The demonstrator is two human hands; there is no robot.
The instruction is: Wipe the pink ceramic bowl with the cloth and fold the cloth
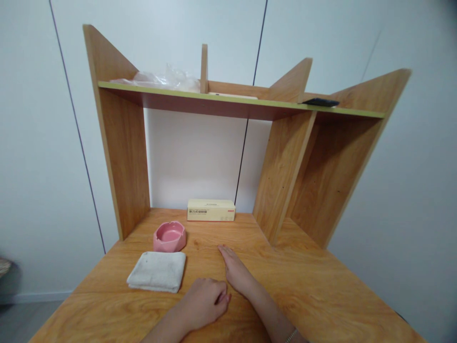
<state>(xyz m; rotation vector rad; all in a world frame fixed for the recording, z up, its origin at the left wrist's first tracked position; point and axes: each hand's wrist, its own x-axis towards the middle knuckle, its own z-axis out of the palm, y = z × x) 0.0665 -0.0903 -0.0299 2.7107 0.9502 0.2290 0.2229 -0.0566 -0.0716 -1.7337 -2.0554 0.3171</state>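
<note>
My left hand [206, 301] rests on the wooden desk with its fingers curled in a loose fist, and nothing shows in it. Just beyond and to its right, my right hand [235, 270] lies on its edge on the desk, fingers stretched out together and holding nothing. A folded light grey cloth [157, 271] is the thing nearest my left hand, off to its left. Behind the cloth sits a pink faceted ashtray [170, 237] with notches in its rim. Farther back, a cream-coloured cling film box [211, 210] lies lengthwise near the wall.
A wooden shelf unit [282, 171] stands on the back of the desk [321, 295]. Its upper board holds a crumpled clear plastic bag [160, 80], a flat white item [233, 96] and a flat dark object [320, 102]. Upright panels rise on both sides.
</note>
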